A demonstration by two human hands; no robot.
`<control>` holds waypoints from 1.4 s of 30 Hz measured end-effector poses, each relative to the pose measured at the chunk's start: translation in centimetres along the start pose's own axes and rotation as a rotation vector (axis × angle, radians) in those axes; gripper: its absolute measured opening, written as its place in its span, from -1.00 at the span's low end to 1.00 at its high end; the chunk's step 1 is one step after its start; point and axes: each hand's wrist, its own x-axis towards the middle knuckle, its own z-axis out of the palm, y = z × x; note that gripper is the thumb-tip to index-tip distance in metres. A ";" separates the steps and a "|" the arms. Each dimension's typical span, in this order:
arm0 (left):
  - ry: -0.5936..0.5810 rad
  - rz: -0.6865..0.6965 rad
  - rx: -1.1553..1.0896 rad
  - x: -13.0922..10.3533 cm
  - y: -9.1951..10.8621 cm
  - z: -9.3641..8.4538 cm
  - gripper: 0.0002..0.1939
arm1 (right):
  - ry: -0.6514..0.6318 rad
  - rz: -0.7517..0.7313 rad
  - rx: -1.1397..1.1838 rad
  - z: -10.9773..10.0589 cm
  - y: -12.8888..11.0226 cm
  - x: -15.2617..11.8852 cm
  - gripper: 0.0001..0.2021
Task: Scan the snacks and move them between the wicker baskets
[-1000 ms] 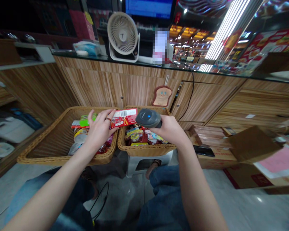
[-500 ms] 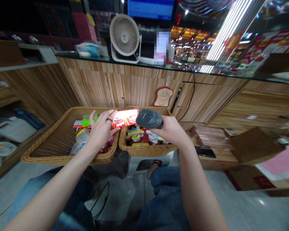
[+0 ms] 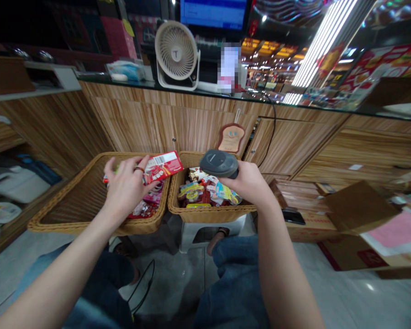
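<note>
My left hand (image 3: 128, 185) holds a flat red packet (image 3: 164, 167) by its left end, with a white barcode patch facing up. The packet is over the right part of the left wicker basket (image 3: 65, 224). My right hand (image 3: 248, 183) is wrapped round a dark grey handheld scanner (image 3: 219, 163), whose head points left above the right wicker basket (image 3: 212, 214). Colourful snack packets (image 3: 195, 192) fill the right basket. Pink and red wrapped items (image 3: 145, 205) lie in the left basket, partly hidden under my left hand.
A white stool (image 3: 188, 235) supports the right basket. On the glass-topped counter stand a white fan (image 3: 176, 52) and a screen (image 3: 214, 13). Cardboard boxes (image 3: 352, 251) and a black phone (image 3: 293, 216) are at the right. A cable hangs down the cabinet.
My left hand has moved left with the red packet, away from the scanner. The bright light on the packet is gone. My right hand and the scanner have shifted slightly right.
</note>
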 end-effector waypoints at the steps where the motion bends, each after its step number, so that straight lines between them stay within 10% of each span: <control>1: 0.009 -0.039 -0.005 -0.6 -0.6 -0.5 -0.23 | 0.011 0.006 -0.010 -0.1 0.1 0.0 -0.86; 10: 0.017 -0.146 0.005 -3.4 -3.0 -2.4 -0.21 | 0.064 -0.009 -0.049 -0.1 0.0 0.3 -0.88; 23: -0.572 0.379 -0.253 6.1 11.3 4.8 -0.29 | 0.042 0.015 -0.053 -0.7 0.0 0.4 -0.86; 30: -0.863 0.403 -0.209 9.0 16.3 7.4 -0.32 | 0.054 0.030 -0.069 -0.9 0.3 0.2 -0.85; 42: -0.596 0.461 -0.148 8.4 15.7 5.6 -0.63 | 0.054 0.032 -0.064 -1.0 0.1 0.0 -0.86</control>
